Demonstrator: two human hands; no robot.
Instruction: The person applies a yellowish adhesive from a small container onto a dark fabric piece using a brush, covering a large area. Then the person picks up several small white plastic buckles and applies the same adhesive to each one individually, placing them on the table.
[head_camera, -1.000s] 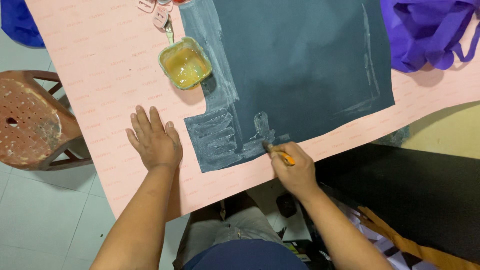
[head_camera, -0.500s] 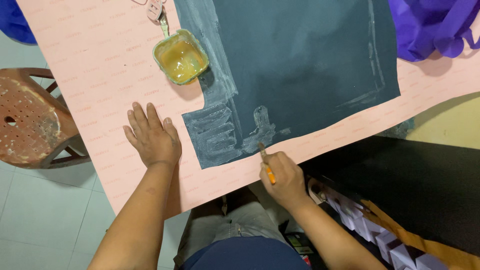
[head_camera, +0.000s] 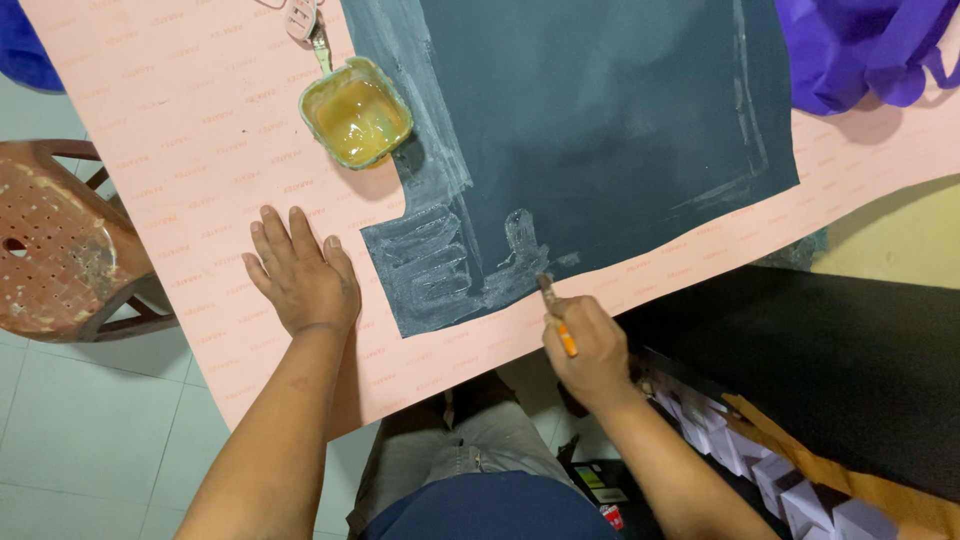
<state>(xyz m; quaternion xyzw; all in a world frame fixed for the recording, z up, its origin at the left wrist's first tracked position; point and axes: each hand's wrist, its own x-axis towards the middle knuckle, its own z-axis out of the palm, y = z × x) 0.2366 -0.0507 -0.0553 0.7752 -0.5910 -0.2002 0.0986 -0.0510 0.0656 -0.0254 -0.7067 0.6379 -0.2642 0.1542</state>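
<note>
At about nine o'clock a worn reddish-brown plastic stool (head_camera: 60, 250) stands on the pale tiled floor (head_camera: 90, 440), partly tucked under the edge of a large pink paper sheet (head_camera: 190, 130) that covers the work surface. The left hand (head_camera: 300, 275) lies flat on that pink sheet, palm down, fingers straight and slightly spread toward eleven o'clock, holding nothing. At eleven o'clock from it sits a small green square tub (head_camera: 355, 112) of yellowish liquid, touching the left edge of a dark teal sheet (head_camera: 600, 130) that spreads across the centre and up to twelve o'clock. Whitish brush streaks mark the teal sheet's lower left corner and its left and right borders. At about five o'clock from that corner, the right hand (head_camera: 590, 350) is curled closed around a small brush (head_camera: 556, 315) with an orange handle; its tip points to eleven o'clock and meets the teal sheet's lower edge. At one o'clock lies a crumpled purple cloth (head_camera: 860, 50). At four o'clock is a black surface (head_camera: 830, 370).
</note>
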